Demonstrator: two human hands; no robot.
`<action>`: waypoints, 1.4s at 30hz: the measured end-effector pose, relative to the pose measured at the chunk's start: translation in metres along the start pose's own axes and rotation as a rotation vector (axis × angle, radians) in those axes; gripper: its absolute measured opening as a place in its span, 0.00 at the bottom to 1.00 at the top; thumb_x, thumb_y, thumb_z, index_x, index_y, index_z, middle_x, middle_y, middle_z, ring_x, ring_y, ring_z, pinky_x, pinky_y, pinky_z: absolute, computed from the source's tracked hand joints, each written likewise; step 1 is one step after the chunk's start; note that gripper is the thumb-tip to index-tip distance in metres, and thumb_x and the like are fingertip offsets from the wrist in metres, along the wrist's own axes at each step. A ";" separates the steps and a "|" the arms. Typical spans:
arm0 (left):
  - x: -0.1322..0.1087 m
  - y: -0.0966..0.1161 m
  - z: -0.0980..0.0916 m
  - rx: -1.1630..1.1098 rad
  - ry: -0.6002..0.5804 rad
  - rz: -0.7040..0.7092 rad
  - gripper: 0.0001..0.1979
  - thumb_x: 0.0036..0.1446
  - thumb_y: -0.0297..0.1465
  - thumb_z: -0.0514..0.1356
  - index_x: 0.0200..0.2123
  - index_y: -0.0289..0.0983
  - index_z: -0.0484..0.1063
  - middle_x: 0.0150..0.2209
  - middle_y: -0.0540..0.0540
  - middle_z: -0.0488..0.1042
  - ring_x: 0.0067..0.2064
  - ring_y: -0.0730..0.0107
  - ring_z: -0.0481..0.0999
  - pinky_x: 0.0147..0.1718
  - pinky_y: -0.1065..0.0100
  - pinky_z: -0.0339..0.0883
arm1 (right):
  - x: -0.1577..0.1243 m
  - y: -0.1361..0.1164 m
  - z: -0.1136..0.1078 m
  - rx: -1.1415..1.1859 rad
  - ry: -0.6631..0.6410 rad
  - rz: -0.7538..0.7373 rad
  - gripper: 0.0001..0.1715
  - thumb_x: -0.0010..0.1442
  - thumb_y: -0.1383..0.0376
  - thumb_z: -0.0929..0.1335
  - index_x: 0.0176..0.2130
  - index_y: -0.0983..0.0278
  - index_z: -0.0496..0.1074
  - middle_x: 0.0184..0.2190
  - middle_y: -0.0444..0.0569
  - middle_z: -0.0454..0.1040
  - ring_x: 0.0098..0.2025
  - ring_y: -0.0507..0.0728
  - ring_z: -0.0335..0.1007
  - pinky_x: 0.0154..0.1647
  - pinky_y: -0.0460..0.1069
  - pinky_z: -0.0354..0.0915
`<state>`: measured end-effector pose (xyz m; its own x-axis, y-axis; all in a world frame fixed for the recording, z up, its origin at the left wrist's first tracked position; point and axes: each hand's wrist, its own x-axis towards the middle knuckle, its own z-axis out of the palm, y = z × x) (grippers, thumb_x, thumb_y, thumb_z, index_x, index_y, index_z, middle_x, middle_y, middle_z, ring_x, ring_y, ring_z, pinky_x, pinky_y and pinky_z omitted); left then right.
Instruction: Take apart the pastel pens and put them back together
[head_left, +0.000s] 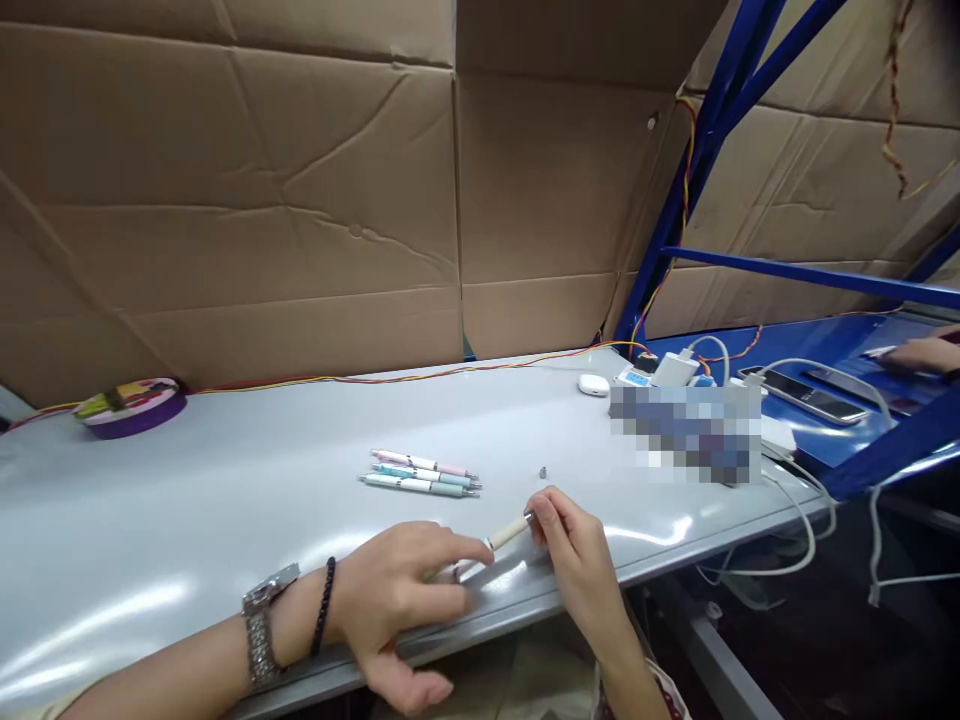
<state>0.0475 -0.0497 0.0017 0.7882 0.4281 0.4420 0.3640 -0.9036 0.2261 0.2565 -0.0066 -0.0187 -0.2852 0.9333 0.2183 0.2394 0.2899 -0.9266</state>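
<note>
Near the front edge of the table, my right hand (566, 540) pinches the metal tip end of a cream-coloured pen (510, 531) between thumb and fingers. My left hand (412, 590) reaches over the pen's other end, its fingers apart and thumb stretched out. Its index fingertip lies at the barrel, and part of the pen is hidden beneath that hand; whether the finger presses on it I cannot tell. Just beyond my right hand rests a small silver piece (543, 472). Farther back lie a pink-and-white pen (424, 463), a blue-and-white pen (427, 475) and a grey-green-and-white pen (418, 486), side by side.
A round purple box (131, 408) sits at the back left. White earbud case (593, 385), charger (673, 368) and cables are at the right, beside a blurred-out patch. Phones (802, 393) lie on a blue surface, where another person's hand (926, 353) shows. Cardboard walls the back.
</note>
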 end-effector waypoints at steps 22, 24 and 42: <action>0.012 0.011 0.001 0.117 -0.013 0.114 0.25 0.65 0.40 0.30 0.24 0.38 0.57 0.19 0.48 0.57 0.20 0.68 0.49 0.20 0.65 0.49 | -0.002 0.008 0.002 0.153 0.117 -0.075 0.21 0.65 0.51 0.53 0.40 0.63 0.63 0.24 0.44 0.67 0.23 0.51 0.59 0.24 0.45 0.59; 0.011 0.011 0.001 0.126 -0.023 0.115 0.26 0.64 0.45 0.32 0.26 0.38 0.59 0.19 0.48 0.57 0.20 0.68 0.51 0.20 0.65 0.48 | -0.001 0.008 0.002 0.149 0.113 -0.078 0.21 0.65 0.51 0.53 0.41 0.63 0.62 0.24 0.44 0.67 0.23 0.51 0.58 0.24 0.45 0.59; 0.009 0.004 0.001 0.253 -0.043 0.100 0.12 0.59 0.30 0.47 0.24 0.37 0.62 0.23 0.45 0.64 0.21 0.68 0.55 0.22 0.64 0.56 | 0.009 -0.011 -0.013 0.477 -0.332 -0.062 0.19 0.60 0.56 0.64 0.49 0.59 0.59 0.35 0.47 0.70 0.30 0.51 0.64 0.26 0.45 0.64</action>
<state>0.0567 -0.0497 0.0063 0.8448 0.3406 0.4127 0.3916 -0.9191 -0.0431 0.2630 0.0012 -0.0023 -0.5797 0.7787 0.2398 -0.2089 0.1424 -0.9675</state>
